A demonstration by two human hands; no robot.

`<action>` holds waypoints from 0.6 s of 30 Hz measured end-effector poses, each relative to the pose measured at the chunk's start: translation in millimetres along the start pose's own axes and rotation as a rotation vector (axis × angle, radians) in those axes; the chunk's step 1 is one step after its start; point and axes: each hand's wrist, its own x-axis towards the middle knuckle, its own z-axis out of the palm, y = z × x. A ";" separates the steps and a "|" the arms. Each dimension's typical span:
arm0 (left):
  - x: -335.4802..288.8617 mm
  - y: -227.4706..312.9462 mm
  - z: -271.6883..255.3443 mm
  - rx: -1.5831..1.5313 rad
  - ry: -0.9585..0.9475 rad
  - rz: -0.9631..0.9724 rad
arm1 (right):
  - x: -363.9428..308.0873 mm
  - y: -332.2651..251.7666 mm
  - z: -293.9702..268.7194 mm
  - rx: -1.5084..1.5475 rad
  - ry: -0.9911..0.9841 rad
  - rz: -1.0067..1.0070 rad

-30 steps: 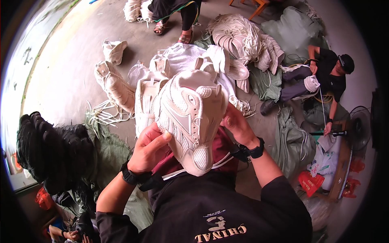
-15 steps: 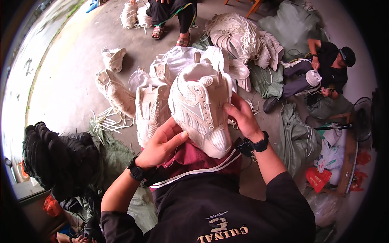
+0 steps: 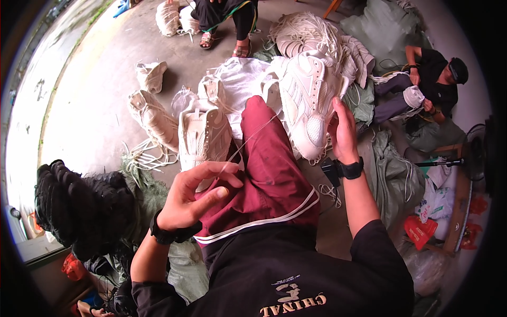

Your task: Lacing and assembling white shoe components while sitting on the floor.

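Observation:
A white sneaker upper (image 3: 309, 98), with mesh at the toe and a row of lace holes, is held out ahead and right of my knee, toe toward me. My right hand (image 3: 344, 129) grips its right side, thumb along the edge; the other fingers are partly hidden behind it. My left hand (image 3: 203, 187) is above my left thigh, fingers curled and thumb stretched out. A thin pale thread (image 3: 257, 132) runs fairly straight from the left fingers to the upper. Another white upper (image 3: 203, 134) stands just beyond my left hand.
More white uppers (image 3: 153, 119) and loose laces lie on the floor ahead. A large pile of uppers (image 3: 309, 34) is at the far right. Black bundled pieces (image 3: 84, 206) stand left. One person sits ahead, another (image 3: 435, 79) works at right, near green sacks (image 3: 393, 171).
The upper has moved away and to the right with my right hand. My left hand has left the upper and drawn back toward me, with the thread stretched between them.

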 end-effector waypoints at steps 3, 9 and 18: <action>10.0 -1.8 11.8 0.342 -0.108 0.024 | 0.0 4.7 -2.9 -0.156 0.032 0.052; 25.3 -22.8 28.4 0.551 -0.076 -0.050 | 0.0 9.9 -7.7 -0.166 -0.045 0.097; 44.6 -51.7 46.4 0.592 -0.096 -0.023 | -1.5 7.1 -15.0 0.040 -0.020 -0.045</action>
